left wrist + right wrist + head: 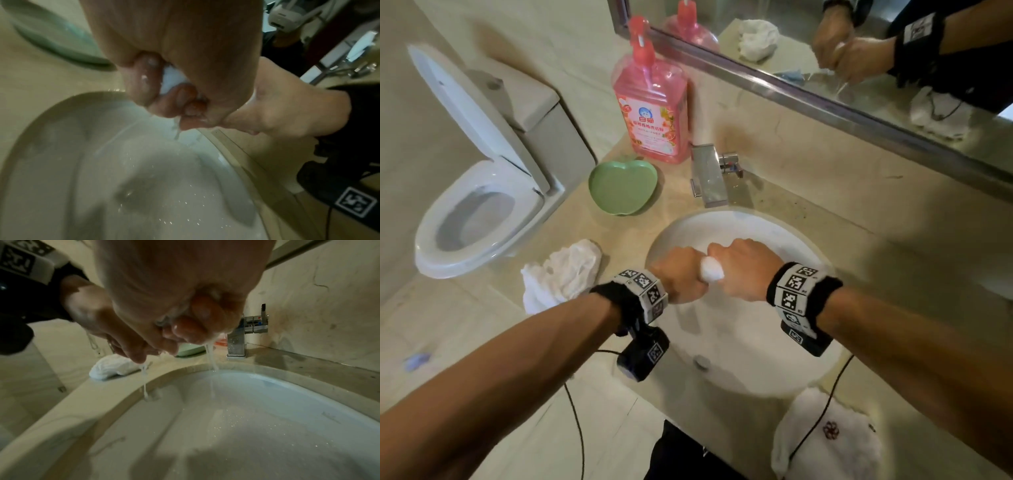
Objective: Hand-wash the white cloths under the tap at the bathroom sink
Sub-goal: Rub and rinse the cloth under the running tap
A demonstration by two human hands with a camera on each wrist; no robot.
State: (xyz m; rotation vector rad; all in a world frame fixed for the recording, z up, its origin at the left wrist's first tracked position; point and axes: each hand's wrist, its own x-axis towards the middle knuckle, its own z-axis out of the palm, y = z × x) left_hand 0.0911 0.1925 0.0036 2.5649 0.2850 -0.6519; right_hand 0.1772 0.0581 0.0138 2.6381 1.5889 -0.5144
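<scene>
Over the white sink bowl [753, 363], both my hands wring one small white cloth [711, 269]. My left hand [681, 274] grips its left end and my right hand [739, 267] its right end, fists side by side. Only a small bunched part shows between them. In the left wrist view the cloth [172, 81] sits inside my curled fingers [144, 84]. Milky water streams from both fists into the sink [267, 418] in the right wrist view. The chrome tap [709, 178] stands behind the bowl; no water shows at its spout.
A crumpled white cloth [565, 274] lies on the counter left of the sink, another white cloth [828, 435] at the front right edge. A green dish [621, 186] and pink soap bottle [652, 109] stand back left. A toilet [479, 212] is at the left, a mirror [859, 61] behind.
</scene>
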